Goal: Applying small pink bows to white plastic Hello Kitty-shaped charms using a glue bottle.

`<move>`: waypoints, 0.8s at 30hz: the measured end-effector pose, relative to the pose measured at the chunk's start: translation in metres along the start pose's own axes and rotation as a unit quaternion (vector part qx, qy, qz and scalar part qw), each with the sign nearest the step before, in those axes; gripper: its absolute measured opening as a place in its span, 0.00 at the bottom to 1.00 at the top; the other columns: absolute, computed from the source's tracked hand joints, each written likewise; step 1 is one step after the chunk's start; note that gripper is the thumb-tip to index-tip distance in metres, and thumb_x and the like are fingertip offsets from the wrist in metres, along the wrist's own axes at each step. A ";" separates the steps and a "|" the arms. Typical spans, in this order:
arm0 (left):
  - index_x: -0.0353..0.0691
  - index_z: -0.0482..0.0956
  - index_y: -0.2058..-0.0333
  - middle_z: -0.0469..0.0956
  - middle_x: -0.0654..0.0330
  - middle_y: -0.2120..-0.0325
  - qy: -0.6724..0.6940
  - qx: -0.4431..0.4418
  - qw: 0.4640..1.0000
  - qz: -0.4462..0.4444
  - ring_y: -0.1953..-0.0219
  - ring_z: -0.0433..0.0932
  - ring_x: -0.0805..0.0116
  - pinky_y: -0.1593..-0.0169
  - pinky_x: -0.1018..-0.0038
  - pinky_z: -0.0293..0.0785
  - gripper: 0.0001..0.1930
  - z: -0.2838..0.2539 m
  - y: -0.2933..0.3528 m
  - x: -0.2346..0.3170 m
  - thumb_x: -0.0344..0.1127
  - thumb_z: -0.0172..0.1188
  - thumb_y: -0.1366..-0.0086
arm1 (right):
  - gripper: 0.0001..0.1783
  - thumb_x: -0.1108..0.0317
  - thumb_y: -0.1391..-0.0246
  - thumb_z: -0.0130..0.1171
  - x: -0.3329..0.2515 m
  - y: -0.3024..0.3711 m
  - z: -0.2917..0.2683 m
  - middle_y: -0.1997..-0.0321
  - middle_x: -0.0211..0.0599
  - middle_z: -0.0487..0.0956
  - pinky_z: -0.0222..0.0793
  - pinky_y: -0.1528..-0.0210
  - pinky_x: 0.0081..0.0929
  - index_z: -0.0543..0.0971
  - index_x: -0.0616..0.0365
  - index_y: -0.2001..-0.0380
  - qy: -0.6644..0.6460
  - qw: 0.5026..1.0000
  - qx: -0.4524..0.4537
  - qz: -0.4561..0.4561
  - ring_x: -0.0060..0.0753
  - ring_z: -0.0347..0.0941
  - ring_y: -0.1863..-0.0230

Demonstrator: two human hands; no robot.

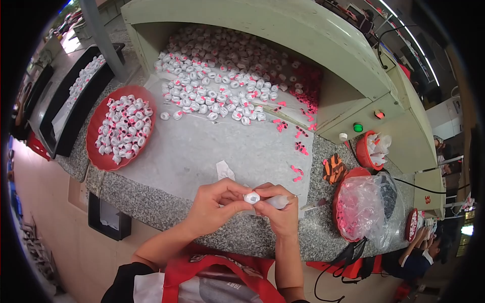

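Note:
My left hand (214,204) pinches a small white rounded piece (251,197) with a grey patch on its face, held over the front edge of the counter. Close against it, my right hand (280,217) grips a translucent squeeze bottle (277,202) with a thin needle tip pointing right. The right fingertips also touch the white piece. Just beyond my hands lies a crumpled white tissue (225,170). Many similar white pieces with pink parts (217,93) are heaped on the pale sheet (187,146), reaching back under the hood. Loose pink parts (297,173) are scattered along its right side.
A red basin (92,144) of white-and-pink pieces stands left, near a black tray (63,139). The green hood (348,50) arches over the back. On the right are an orange cup (362,151), a striped cloth (334,169) and a plastic-covered red basin (337,217). Another person (419,257) sits far right.

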State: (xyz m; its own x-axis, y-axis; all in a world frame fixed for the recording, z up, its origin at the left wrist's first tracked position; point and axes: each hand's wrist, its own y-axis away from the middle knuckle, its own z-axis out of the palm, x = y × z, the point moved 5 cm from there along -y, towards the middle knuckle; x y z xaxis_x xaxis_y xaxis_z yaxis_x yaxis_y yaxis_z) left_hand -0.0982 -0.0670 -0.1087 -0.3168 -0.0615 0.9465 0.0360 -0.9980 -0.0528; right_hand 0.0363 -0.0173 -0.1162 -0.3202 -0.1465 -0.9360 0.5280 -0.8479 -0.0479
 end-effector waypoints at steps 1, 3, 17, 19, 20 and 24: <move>0.30 0.70 0.62 0.76 0.56 0.71 -0.004 0.011 1.000 -0.011 0.68 0.77 0.71 0.63 0.78 0.74 0.11 -0.003 0.001 0.004 0.22 0.56 0.46 | 0.11 0.81 0.58 0.58 0.002 -0.001 0.004 0.67 0.39 0.75 0.65 0.76 0.13 0.76 0.64 0.67 0.001 1.000 -0.005 0.003 0.21 0.70 0.73; 0.30 0.70 0.63 0.76 0.56 0.71 -0.008 0.028 0.999 -0.020 0.68 0.77 0.71 0.63 0.78 0.74 0.10 -0.013 0.003 0.007 0.22 0.56 0.46 | 0.10 0.81 0.57 0.58 0.010 -0.005 0.010 0.68 0.37 0.75 0.64 0.77 0.12 0.75 0.63 0.67 0.007 0.999 0.005 0.050 0.19 0.70 0.75; 0.46 0.77 0.66 0.72 0.56 0.71 -0.657 0.393 0.632 0.122 0.75 0.75 0.62 0.71 0.71 0.71 0.10 -0.163 -0.027 0.069 0.30 0.59 0.50 | 0.10 0.79 0.62 0.62 0.017 -0.012 0.003 0.73 0.35 0.76 0.63 0.75 0.14 0.76 0.62 0.72 0.177 0.965 0.181 0.072 0.17 0.69 0.74; 0.39 0.76 0.68 0.72 0.54 0.68 -0.629 0.326 0.691 0.147 0.75 0.74 0.62 0.71 0.70 0.71 0.10 -0.122 -0.065 0.045 0.32 0.61 0.51 | 0.10 0.79 0.62 0.62 0.012 -0.004 0.008 0.74 0.33 0.76 0.63 0.75 0.14 0.75 0.61 0.72 0.161 0.971 0.169 0.059 0.17 0.68 0.74; 0.39 0.75 0.68 0.71 0.54 0.67 -0.643 0.300 0.692 0.134 0.75 0.74 0.60 0.71 0.68 0.71 0.11 -0.115 -0.080 0.021 0.34 0.61 0.51 | 0.10 0.79 0.62 0.62 0.008 -0.001 0.014 0.74 0.31 0.75 0.63 0.75 0.14 0.75 0.61 0.72 0.149 0.976 0.153 0.045 0.17 0.68 0.74; 0.39 0.74 0.67 0.72 0.54 0.70 -0.657 0.294 0.689 0.088 0.74 0.73 0.55 0.70 0.64 0.70 0.14 -0.113 -0.113 -0.020 0.36 0.63 0.53 | 0.15 0.81 0.61 0.59 0.002 0.011 0.003 0.73 0.31 0.73 0.64 0.74 0.15 0.70 0.61 0.66 0.193 0.968 0.158 -0.006 0.18 0.67 0.71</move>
State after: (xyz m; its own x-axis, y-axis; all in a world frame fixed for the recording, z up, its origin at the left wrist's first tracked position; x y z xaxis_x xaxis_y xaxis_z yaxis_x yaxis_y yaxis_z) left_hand -0.2027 0.0452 -0.1578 0.8587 0.2740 0.4331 0.4641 -0.7743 -0.4301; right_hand 0.0387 -0.0287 -0.1176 0.0249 0.0142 -0.9996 0.2401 -0.9707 -0.0078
